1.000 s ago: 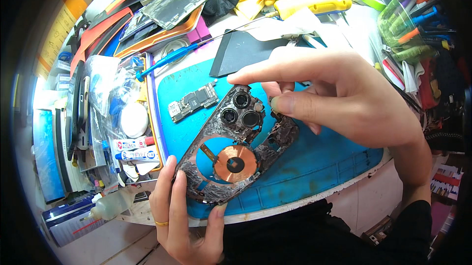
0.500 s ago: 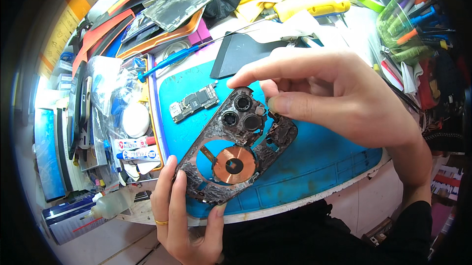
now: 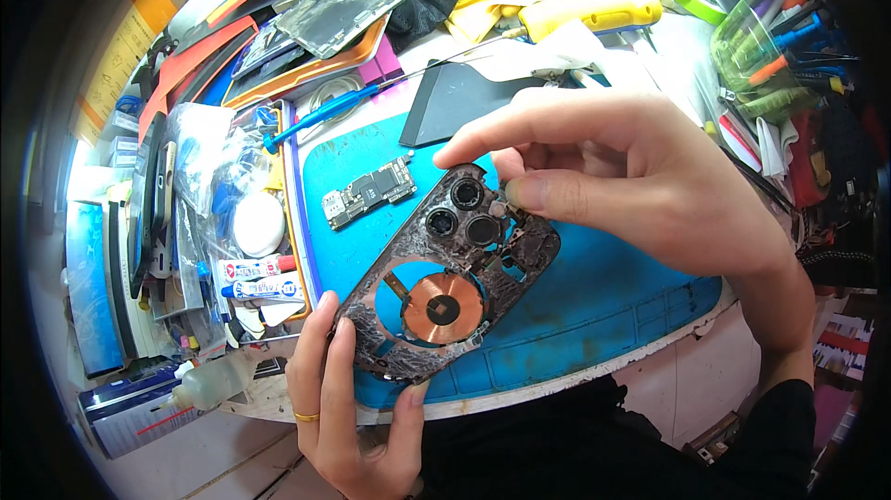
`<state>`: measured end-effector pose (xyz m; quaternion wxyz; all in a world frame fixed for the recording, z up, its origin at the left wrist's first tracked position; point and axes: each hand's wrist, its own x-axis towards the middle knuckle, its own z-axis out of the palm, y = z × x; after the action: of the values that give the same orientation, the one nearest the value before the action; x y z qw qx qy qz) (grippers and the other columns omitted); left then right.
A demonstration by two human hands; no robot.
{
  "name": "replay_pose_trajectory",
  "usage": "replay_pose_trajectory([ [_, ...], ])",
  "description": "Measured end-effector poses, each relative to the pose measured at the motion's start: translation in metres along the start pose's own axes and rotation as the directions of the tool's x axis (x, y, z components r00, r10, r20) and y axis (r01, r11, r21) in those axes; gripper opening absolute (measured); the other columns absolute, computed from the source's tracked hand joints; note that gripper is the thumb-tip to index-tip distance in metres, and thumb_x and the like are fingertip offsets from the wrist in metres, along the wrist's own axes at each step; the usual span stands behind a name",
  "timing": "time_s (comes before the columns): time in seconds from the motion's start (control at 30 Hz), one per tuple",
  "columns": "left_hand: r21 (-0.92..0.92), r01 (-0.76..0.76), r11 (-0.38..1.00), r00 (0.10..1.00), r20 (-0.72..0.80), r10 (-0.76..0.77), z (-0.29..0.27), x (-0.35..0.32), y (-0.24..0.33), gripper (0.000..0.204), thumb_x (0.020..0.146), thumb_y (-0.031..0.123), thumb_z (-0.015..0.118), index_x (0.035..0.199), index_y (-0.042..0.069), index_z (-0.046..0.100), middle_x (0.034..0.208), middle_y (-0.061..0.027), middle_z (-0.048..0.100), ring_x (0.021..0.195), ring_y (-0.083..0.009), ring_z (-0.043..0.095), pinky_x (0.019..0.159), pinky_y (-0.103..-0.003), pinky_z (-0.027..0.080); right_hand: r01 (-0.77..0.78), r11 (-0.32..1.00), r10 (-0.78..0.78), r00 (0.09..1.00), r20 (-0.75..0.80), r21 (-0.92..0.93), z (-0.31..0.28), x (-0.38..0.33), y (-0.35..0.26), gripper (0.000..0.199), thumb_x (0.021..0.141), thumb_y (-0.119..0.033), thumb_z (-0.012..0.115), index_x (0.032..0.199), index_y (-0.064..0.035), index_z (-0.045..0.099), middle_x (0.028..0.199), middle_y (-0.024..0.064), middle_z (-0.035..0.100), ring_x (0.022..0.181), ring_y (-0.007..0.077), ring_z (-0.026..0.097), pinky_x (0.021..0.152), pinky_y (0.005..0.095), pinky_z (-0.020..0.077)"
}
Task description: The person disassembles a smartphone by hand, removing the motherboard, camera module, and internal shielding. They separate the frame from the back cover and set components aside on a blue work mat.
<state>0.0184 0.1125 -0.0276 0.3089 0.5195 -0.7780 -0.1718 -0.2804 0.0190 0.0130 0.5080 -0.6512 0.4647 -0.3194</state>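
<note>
A scuffed dark phone back plate (image 3: pixel 376 303), with three round camera rings and a copper charging coil (image 3: pixel 443 309), is held slantwise above the blue work mat (image 3: pixel 594 305). My left hand (image 3: pixel 357 407), a gold ring on one finger, grips its lower left end between fingers and thumb. At the upper right edge, beside the camera rings, my right hand (image 3: pixel 640 180) has its thumb and fingers on the plate; the fingertips behind it are partly hidden. Beyond the plate, a small phone logic board (image 3: pixel 371 192) lies on the mat.
A blue-handled screwdriver (image 3: pixel 325 120) and a dark flat panel (image 3: pixel 464 101) lie at the mat's far side. Stacked phone parts (image 3: pixel 339 18) and a yellow-handled tool (image 3: pixel 594 11) are behind. Glue tubes (image 3: pixel 264 288) sit left, a squeeze bottle (image 3: pixel 212 381) near left, a tool cup (image 3: pixel 747 45) far right.
The plate has shifted very slightly to the right and tilted a little in my hands. Both hands keep the same hold. The whole view has drifted by a small amount.
</note>
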Motion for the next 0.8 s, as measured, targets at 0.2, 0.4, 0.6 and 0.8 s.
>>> replay_pose_trajectory([
  [0.2,0.030,-0.009,1.000,1.000,0.020,0.008,-0.0032,0.0009,0.0010,0.081,0.079,-0.001,0.074,0.158,-0.011,0.057,0.167,-0.0318,0.053,0.155,-0.0472,0.053,0.131,-0.055,0.039,0.048,0.999,-0.047,0.999,-0.016,0.001,0.0028,0.0006,0.0039,0.033,0.108,-0.003,0.068,0.139,-0.0019,0.080,0.094,-0.0041,0.063,0.077,0.0011,0.044,0.065,0.0235,0.0342],
  [0.4,0.015,-0.011,1.000,1.000,0.014,0.011,-0.0025,0.0006,-0.0002,0.082,0.078,-0.002,0.073,0.158,-0.012,0.057,0.166,-0.0324,0.053,0.156,-0.0480,0.052,0.132,-0.056,0.038,0.005,0.999,-0.005,1.000,-0.015,0.034,0.0023,-0.0004,-0.0002,0.033,0.107,-0.003,0.069,0.137,-0.0016,0.080,0.091,-0.0059,0.061,0.077,0.0007,0.044,0.065,0.0232,0.0334],
  [0.6,-0.026,-0.005,1.000,1.000,0.000,0.005,0.0000,-0.0007,-0.0009,0.082,0.078,-0.002,0.074,0.158,-0.011,0.057,0.167,-0.0319,0.052,0.157,-0.0474,0.050,0.133,-0.056,0.036,-0.002,0.998,0.003,1.000,-0.012,0.065,0.0014,0.0000,-0.0010,0.030,0.109,-0.006,0.069,0.136,-0.0006,0.080,0.087,-0.0069,0.058,0.078,0.0007,0.046,0.067,0.0225,0.0339],
  [0.8,-0.015,-0.039,0.999,0.999,-0.019,0.039,-0.0012,-0.0016,-0.0044,0.080,0.078,-0.003,0.077,0.156,-0.010,0.059,0.167,-0.0308,0.052,0.156,-0.0464,0.051,0.132,-0.056,0.037,0.029,0.998,-0.028,1.000,-0.010,0.055,0.0019,0.0003,0.0016,0.028,0.111,-0.009,0.070,0.135,0.0013,0.078,0.093,-0.0055,0.059,0.084,0.0015,0.049,0.071,0.0220,0.0372],
])
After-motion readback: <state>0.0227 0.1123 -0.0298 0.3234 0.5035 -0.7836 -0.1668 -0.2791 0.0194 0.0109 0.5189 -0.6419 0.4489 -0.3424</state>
